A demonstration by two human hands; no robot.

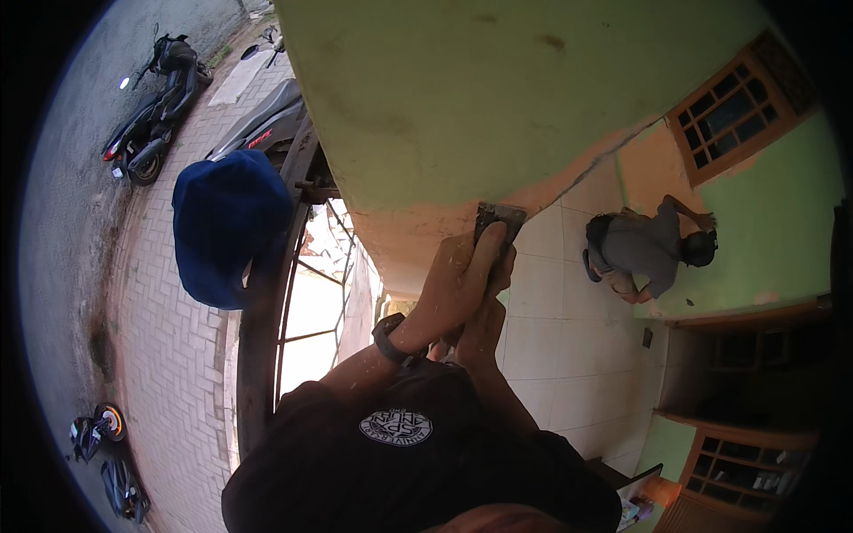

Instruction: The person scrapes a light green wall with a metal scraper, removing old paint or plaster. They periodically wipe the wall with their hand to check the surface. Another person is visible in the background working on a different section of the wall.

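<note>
My left hand (460, 266), with a dark band on its wrist, grips a scraper (501, 216) and its thumb lies along the tool. Just below it, my right hand (481, 326) closes around what looks like the handle end, which the fingers mostly hide. The scraper's flat, worn blade is up against the green painted wall (426, 120), at the border of a bare peach-coloured strip (406, 230) along the wall's lower part. Pale flecks dot my left hand and forearm.
A co-worker (640, 246) crouches by the far green wall (766, 220), one hand raised to it. Pale tiles (566, 333) cover the floor, with a small dark object (647, 338) on them. To the left, a blue cap (230, 226) hangs at a metal gate (266, 346); motorcycles (160, 113) stand beyond.
</note>
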